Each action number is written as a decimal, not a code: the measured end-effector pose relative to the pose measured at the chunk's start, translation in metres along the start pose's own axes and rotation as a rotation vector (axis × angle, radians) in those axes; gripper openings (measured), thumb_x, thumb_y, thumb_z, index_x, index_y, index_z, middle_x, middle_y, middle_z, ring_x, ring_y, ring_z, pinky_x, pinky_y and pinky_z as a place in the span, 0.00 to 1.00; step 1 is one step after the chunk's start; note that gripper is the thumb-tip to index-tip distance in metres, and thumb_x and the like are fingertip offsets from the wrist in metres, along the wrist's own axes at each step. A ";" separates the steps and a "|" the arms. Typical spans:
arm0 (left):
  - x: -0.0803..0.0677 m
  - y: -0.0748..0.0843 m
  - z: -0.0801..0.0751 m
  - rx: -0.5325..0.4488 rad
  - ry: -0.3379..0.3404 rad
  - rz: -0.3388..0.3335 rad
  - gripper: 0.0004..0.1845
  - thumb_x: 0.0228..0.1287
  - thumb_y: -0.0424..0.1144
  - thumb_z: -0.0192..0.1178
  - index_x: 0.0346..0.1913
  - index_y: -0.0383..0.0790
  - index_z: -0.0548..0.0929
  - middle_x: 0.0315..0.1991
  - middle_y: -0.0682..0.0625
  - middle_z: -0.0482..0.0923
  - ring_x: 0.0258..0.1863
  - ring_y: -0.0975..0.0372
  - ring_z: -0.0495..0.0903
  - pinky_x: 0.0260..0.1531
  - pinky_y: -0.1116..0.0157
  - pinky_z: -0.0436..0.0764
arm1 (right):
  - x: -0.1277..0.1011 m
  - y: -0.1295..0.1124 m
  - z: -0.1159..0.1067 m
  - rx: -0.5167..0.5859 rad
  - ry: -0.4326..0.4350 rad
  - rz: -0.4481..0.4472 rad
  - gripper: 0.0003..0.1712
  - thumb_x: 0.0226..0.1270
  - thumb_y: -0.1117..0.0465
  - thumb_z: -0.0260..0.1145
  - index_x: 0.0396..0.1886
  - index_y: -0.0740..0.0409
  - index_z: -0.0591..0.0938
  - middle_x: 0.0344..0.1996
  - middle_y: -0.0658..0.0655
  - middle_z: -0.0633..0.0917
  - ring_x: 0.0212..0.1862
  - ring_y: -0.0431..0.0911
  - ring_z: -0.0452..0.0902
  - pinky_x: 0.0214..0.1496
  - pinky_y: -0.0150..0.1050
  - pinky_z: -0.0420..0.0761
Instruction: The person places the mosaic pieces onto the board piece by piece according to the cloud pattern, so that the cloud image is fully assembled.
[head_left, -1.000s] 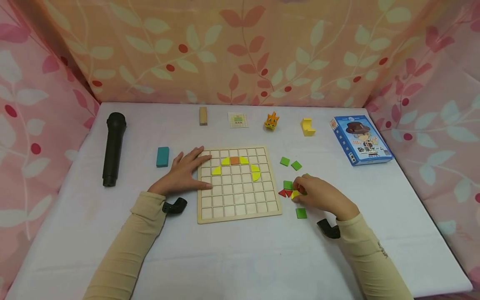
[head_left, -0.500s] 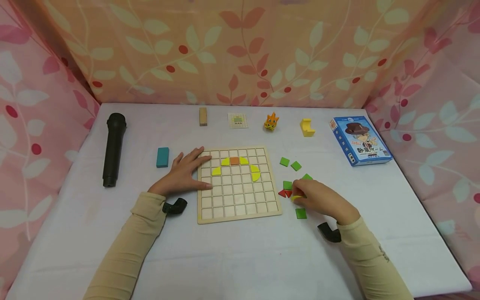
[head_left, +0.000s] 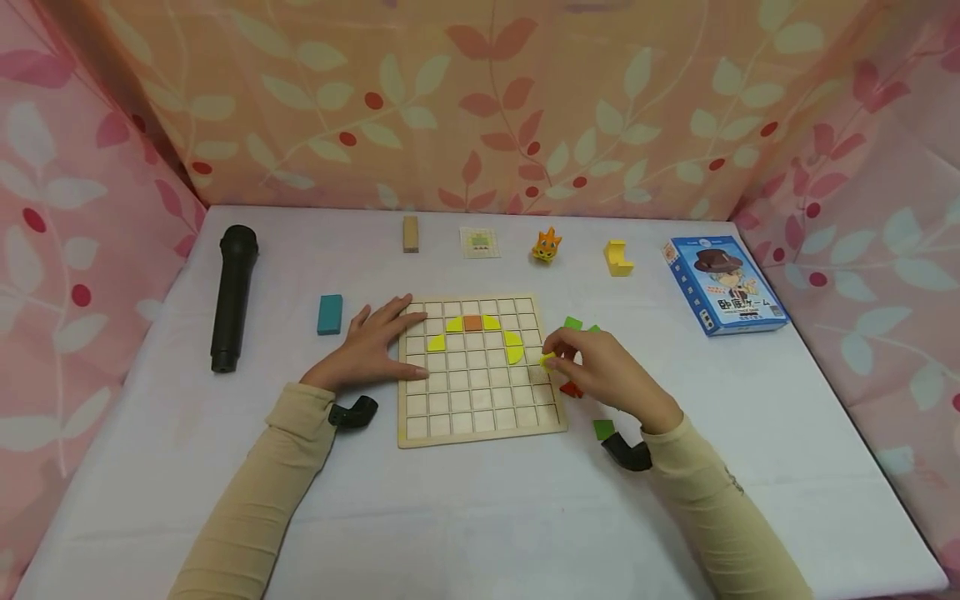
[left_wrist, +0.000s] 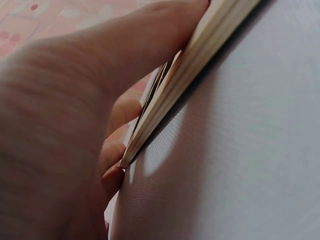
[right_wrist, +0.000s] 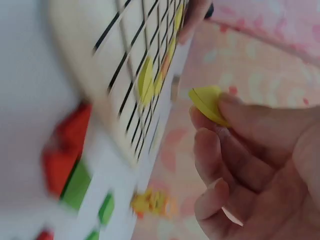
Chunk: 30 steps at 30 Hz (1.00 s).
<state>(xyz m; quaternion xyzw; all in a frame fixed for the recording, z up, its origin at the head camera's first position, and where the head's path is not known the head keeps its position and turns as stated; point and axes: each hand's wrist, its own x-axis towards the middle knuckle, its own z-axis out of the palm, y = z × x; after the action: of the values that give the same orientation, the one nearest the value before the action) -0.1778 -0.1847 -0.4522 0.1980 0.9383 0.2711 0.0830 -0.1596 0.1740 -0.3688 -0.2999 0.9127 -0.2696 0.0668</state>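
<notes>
A wooden grid board (head_left: pixel 480 417) lies in the middle of the white table, with yellow curved pieces (head_left: pixel 513 346) and an orange square (head_left: pixel 472 322) set near its top. My left hand (head_left: pixel 375 342) rests flat on the board's left edge (left_wrist: pixel 165 105), fingers straight. My right hand (head_left: pixel 592 367) pinches a small yellow piece (head_left: pixel 548 359) (right_wrist: pixel 206 102) just above the board's right edge. Green squares (head_left: pixel 573 322) and red triangles (head_left: pixel 572 389) lie partly hidden behind that hand.
A black microphone (head_left: pixel 232 296) lies at the left. A teal block (head_left: pixel 329 314), wooden block (head_left: pixel 410 233), small card (head_left: pixel 480 242), orange cat figure (head_left: pixel 546 244), yellow block (head_left: pixel 618 257) and blue game box (head_left: pixel 723 285) stand around the board. One green square (head_left: pixel 603 429) lies near my right wrist.
My right hand lifted the yellow piece from the loose pile and moved left to the board's right edge. The left hand stayed in place.
</notes>
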 end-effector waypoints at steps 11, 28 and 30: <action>0.000 -0.001 0.000 -0.001 0.004 0.011 0.52 0.45 0.69 0.66 0.73 0.53 0.61 0.77 0.49 0.43 0.76 0.52 0.39 0.69 0.44 0.33 | 0.053 -0.035 0.036 0.182 -0.009 0.040 0.02 0.63 0.62 0.67 0.35 0.54 0.82 0.30 0.49 0.81 0.34 0.41 0.74 0.37 0.35 0.75; 0.000 -0.002 -0.001 -0.009 0.002 0.019 0.52 0.46 0.69 0.66 0.73 0.53 0.61 0.77 0.49 0.43 0.76 0.52 0.40 0.69 0.44 0.33 | 0.087 -0.051 0.078 0.217 -0.092 0.138 0.08 0.62 0.60 0.69 0.34 0.56 0.78 0.29 0.50 0.81 0.31 0.41 0.75 0.35 0.33 0.75; 0.000 -0.002 0.000 -0.014 0.008 0.027 0.51 0.46 0.69 0.66 0.73 0.52 0.62 0.77 0.48 0.44 0.76 0.51 0.40 0.69 0.43 0.34 | 0.088 -0.051 0.079 0.197 -0.114 0.165 0.09 0.62 0.58 0.69 0.35 0.56 0.78 0.29 0.50 0.81 0.31 0.41 0.75 0.35 0.33 0.74</action>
<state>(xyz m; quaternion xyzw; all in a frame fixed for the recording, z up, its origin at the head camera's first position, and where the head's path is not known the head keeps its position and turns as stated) -0.1786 -0.1866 -0.4530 0.2089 0.9340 0.2795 0.0771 -0.1821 0.0523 -0.4051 -0.2305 0.8980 -0.3341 0.1698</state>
